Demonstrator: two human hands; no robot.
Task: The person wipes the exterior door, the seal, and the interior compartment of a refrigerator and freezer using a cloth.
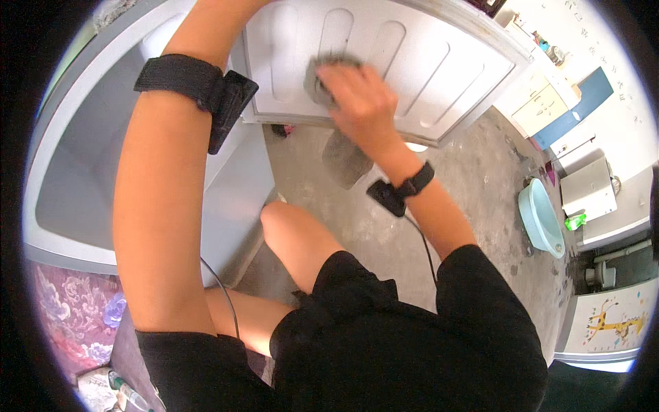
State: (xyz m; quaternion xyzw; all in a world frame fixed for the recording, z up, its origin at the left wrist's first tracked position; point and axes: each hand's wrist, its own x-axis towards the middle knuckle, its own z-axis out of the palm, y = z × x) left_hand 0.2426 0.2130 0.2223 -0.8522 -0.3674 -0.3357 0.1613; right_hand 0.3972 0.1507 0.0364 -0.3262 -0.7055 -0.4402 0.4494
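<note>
My right hand [360, 103] is closed on a grey cloth [347, 161], slightly blurred, and presses it against a white panel [292, 51] with long rounded ridges. The cloth's loose end hangs below the panel's lower edge. The panel looks like the inner face of an open freezer lid or door, with a pale seal strip round its edge. My left forearm [165, 192] reaches up across the grey-lined cabinet [75, 172], and its hand is cut off by the top edge of the picture.
A light blue basin [539, 220] stands on the grey concrete floor [473, 178] at the right. Beyond it are a white box [589, 187] and a board with a giraffe picture [611, 323]. Purple flowered fabric [79, 309] lies at lower left. Thin cables run from my wrist straps.
</note>
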